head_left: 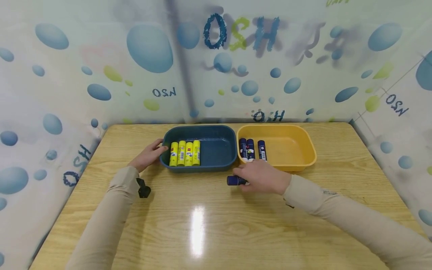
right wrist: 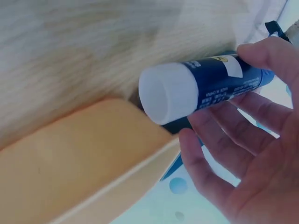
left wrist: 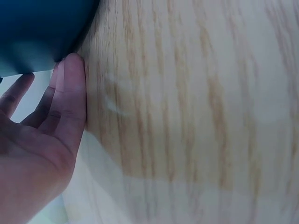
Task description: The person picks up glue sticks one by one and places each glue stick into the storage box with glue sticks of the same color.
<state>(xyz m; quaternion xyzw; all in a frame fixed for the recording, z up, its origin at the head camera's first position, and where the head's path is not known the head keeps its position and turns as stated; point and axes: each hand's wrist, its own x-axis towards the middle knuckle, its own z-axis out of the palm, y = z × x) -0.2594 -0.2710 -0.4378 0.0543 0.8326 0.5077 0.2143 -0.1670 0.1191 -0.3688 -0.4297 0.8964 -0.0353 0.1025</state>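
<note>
My right hand (head_left: 261, 176) grips a dark blue glue stick (right wrist: 219, 81) just in front of the yellow bin (head_left: 297, 165). The right wrist view shows its white end pointing away from the palm, with the thumb on one side and fingers on the other. My left hand (head_left: 148, 155) touches the left end of the blue bin (head_left: 219, 167), its fingers fairly straight against the wall in the left wrist view. Several yellow glue sticks (head_left: 189, 153) stand side by side in the blue bin's left part. Three dark blue glue sticks (head_left: 250, 147) lie at the yellow bin's left.
Both bins sit next to each other near the back edge of the wooden table (head_left: 168, 225). A patterned wall sheet (head_left: 202, 86) rises directly behind them. A small black object (head_left: 144, 189) shows by the left wrist.
</note>
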